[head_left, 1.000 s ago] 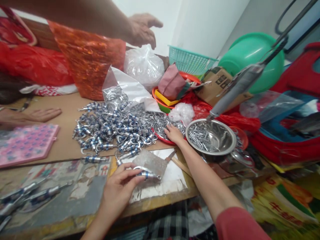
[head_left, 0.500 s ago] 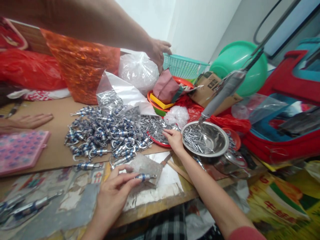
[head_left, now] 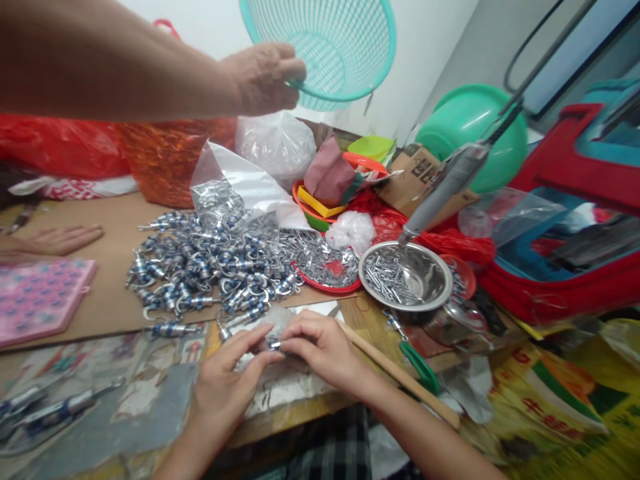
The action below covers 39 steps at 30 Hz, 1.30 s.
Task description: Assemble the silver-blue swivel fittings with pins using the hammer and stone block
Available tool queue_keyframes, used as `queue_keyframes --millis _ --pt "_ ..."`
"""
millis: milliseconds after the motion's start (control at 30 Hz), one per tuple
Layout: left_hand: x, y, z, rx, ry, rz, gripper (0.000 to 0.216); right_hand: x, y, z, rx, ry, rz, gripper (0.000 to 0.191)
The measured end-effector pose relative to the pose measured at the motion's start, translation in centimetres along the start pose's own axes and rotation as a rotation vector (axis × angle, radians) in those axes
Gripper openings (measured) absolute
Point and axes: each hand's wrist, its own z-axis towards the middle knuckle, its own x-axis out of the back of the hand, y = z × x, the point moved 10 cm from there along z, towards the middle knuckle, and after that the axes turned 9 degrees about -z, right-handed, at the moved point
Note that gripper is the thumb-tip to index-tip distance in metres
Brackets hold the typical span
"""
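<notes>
My left hand [head_left: 225, 367] pinches a small metal hook bolt [head_left: 273, 344] with a blue band between thumb and fingers, just above the table edge. The closed fingertips of my right hand [head_left: 323, 347] meet the bolt's right end; any small part in them is hidden. Beyond my hands lies a big heap of hook bolts [head_left: 200, 267] with silver sleeves and blue rings. To its right, a red plate [head_left: 333, 289] bears many small metal pieces. A steel bowl [head_left: 443, 297] holds slim metal pins.
Another person's hand [head_left: 270, 77] lifts a turquoise basket [head_left: 370, 47] above the table; a second hand [head_left: 67, 239] rests on cardboard near a pink box [head_left: 45, 297]. A grey-handled tool [head_left: 450, 183] hangs over the bowl. A wooden stick [head_left: 400, 373] and green-handled tool [head_left: 423, 370] lie right.
My right hand has come back from the red plate to the bolt in my left hand. The other person's hand has raised the turquoise basket up and left.
</notes>
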Motion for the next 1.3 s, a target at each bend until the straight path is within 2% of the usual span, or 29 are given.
queue_keyframes --millis 133,233,300,367,433,500,633,867,967,1100,1167,1300 --pt "-0.5 0.6 0.0 -0.045 -0.074 -0.079 0.016 -0.2 -0.4 -0.3 0.028 -0.004 0.000 0.011" --pt "-0.3 0.2 -0.1 0.065 -0.089 -0.182 0.012 0.1 -1.1 -1.1 0.108 0.061 -0.049 0.004" --pt "0.2 -0.4 -0.2 0.183 -0.057 -0.251 0.011 0.7 -2.2 -2.1 0.254 0.145 -0.136 0.017" --pt "0.4 -0.6 -0.3 0.267 -0.052 -0.286 0.013 0.9 -3.8 -3.5 0.469 0.211 -0.279 0.024" --pt "0.2 -0.1 -0.1 0.281 -0.087 -0.257 0.016 0.4 -4.9 -4.8 0.652 0.229 -0.423 0.023" --pt "0.3 0.7 0.3 0.230 -0.108 -0.189 0.017 0.1 -5.3 -5.4 0.740 0.225 -0.513 0.024" --pt "0.7 1.5 0.7 0.140 -0.091 -0.146 0.014 0.3 -5.4 -5.1 0.737 0.231 -0.503 0.024" --pt "-0.5 -1.8 -1.1 0.449 -0.154 -0.360 0.020 0.7 -3.7 -4.3 0.506 0.232 -0.295 0.026" --pt "-0.7 -1.7 -1.3 0.442 -0.154 -0.355 0.019 0.2 -4.1 -4.9 0.555 0.207 -0.368 0.028" --pt "-0.7 -1.5 -1.3 0.392 -0.154 -0.295 0.019 0.3 -4.2 -5.3 0.549 0.218 -0.385 0.028" --pt "-0.7 -1.5 -1.3 0.386 -0.150 -0.285 0.019 0.2 -4.9 -5.7 0.614 0.224 -0.426 0.027" --pt "-1.2 -0.6 -1.0 0.321 -0.219 -0.309 0.014 0.5 -5.7 -6.2 0.667 0.246 -0.435 0.024"
